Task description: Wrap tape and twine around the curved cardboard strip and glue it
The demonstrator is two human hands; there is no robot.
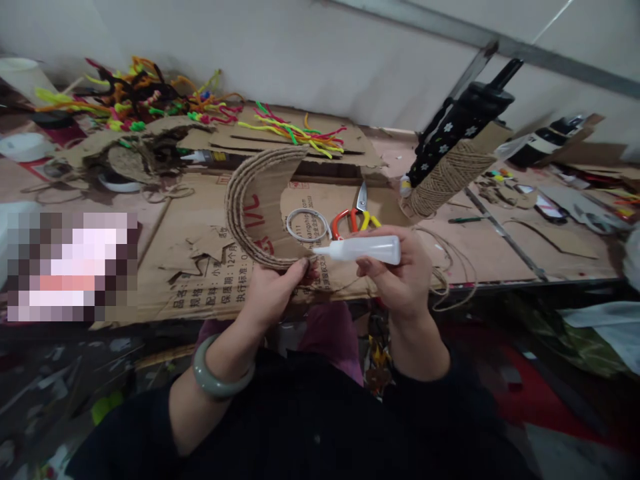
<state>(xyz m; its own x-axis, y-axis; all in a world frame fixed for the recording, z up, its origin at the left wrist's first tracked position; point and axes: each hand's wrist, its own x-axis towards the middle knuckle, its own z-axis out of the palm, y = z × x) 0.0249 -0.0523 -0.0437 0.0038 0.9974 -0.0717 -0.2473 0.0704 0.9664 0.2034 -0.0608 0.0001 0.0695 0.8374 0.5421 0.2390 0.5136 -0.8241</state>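
Your left hand (275, 287) is gripping the cardboard crescent (260, 213) at its lower end, thumb and fingers pinching the edge. Rows of twine are running along the crescent's outer curve; the piece is sitting just above the printed cardboard sheet (195, 200), its hollow facing right. Your right hand (410, 273) is grasping a white squeeze bottle (370, 250) — fingers wrapping its body, nozzle pointing left at the crescent's lower tip. Whether nozzle and cardboard are touching, I cannot tell.

Surroundings: a pale ring (288, 225) is lying in front of the crescent's hollow, with orange-handled scissors (341, 222) resting just right of it. Farther right, a cone of twine (453, 177) is leaning beside a black flowered umbrella (450, 127). Behind — coloured pipe cleaners (295, 130) are lying on cardboard pieces.
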